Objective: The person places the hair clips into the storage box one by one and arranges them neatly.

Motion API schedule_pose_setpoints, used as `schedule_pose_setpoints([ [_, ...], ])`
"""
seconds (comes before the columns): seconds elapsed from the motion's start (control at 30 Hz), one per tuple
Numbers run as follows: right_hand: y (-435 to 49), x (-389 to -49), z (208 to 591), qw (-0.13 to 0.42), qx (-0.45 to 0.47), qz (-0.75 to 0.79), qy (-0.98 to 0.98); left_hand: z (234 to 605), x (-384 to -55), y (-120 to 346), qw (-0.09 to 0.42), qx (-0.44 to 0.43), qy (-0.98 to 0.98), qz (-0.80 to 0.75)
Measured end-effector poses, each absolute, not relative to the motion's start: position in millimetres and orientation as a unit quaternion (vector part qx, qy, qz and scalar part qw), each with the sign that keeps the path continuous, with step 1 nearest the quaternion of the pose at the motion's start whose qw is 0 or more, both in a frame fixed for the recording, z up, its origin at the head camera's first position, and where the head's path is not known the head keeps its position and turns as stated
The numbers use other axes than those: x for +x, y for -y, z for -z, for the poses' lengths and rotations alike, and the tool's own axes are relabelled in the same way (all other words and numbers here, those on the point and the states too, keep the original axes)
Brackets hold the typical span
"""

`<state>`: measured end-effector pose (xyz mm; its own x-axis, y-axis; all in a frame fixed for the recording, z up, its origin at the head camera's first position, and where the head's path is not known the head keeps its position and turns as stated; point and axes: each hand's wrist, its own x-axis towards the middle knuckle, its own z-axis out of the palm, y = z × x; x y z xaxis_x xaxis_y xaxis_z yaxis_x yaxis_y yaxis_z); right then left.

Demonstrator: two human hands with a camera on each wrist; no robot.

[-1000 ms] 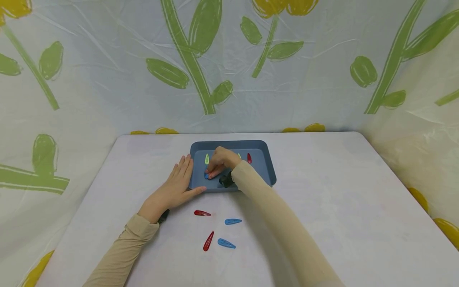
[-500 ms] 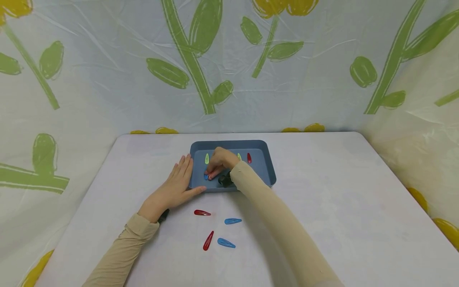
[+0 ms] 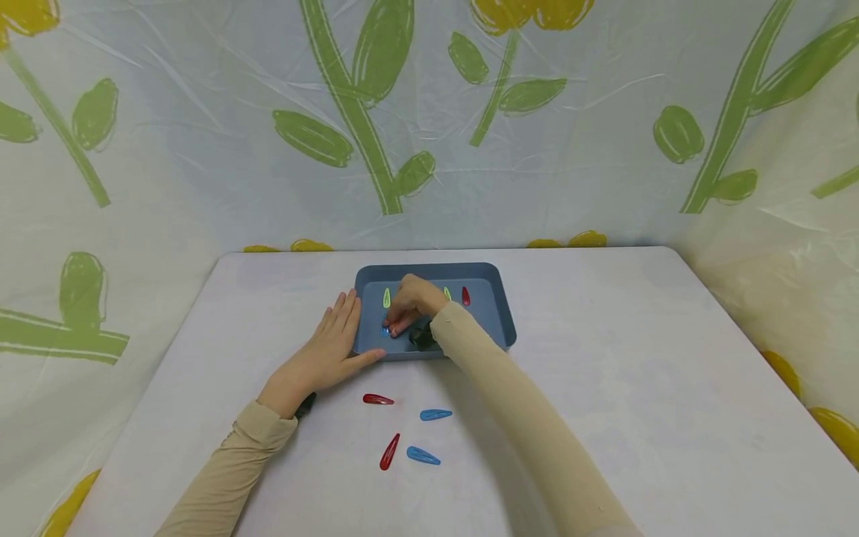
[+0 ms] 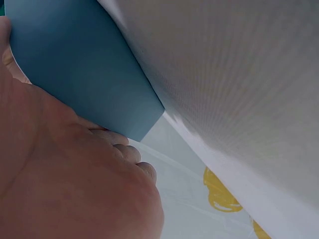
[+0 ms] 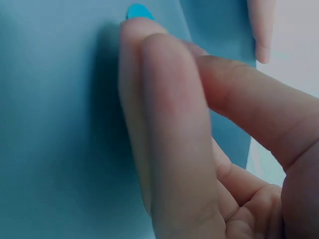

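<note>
A blue-grey tray (image 3: 495, 321) lies at the far middle of the table. My left hand (image 3: 321, 356) rests with straight fingers along the tray's left wall, its thumb on the near rim. Inside the tray, at the left, my right hand (image 3: 417, 298) pinches a blue hair clip (image 3: 385, 330) down at the tray floor. In the right wrist view only the rounded end of that clip (image 5: 139, 11) shows past the fingertips. Two light green hair clips, one at the left (image 3: 387, 297) and one partly behind the hand (image 3: 447, 293), and a red hair clip (image 3: 466, 296) lie farther back.
On the white table (image 3: 637, 388) in front of the tray lie two red hair clips (image 3: 379, 399) (image 3: 389, 452) and two blue ones (image 3: 436, 415) (image 3: 423, 456). A flower-printed curtain (image 3: 537, 179) hangs behind the table's far edge.
My right fingers shift only very slightly around the blue hair clip in the tray. The left hand, the tray and the loose clips stay where they were.
</note>
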<state>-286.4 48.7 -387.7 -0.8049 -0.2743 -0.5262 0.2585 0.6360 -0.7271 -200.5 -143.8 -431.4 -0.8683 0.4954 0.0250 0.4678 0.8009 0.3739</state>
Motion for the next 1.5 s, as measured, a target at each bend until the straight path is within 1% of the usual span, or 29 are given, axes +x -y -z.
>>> schedule_pose_setpoints([
  [0.2, -55, -292, 378, 0.323, -0.009, 0.449, -0.833, 432, -200, 143, 0.041, 0.252, -0.949, -0.186],
  [0.47, -68, -285, 361, 0.318, -0.059, 0.493, -0.808, 432, -201, 143, 0.039, 0.250, -0.950, -0.184],
  [0.8, -86, -272, 350, 0.259, -0.126, 0.509, -0.811, 430, -201, 143, 0.054, 0.246, -0.952, -0.175],
  [1.1, -101, -244, 337, 0.212, -0.188, 0.492, -0.823, 429, -201, 144, 0.056, 0.250, -0.951, -0.170],
  [1.5, -126, -209, 331, 0.185, -0.212, 0.467, -0.838, 430, -203, 145, 0.051, 0.253, -0.954, -0.155],
])
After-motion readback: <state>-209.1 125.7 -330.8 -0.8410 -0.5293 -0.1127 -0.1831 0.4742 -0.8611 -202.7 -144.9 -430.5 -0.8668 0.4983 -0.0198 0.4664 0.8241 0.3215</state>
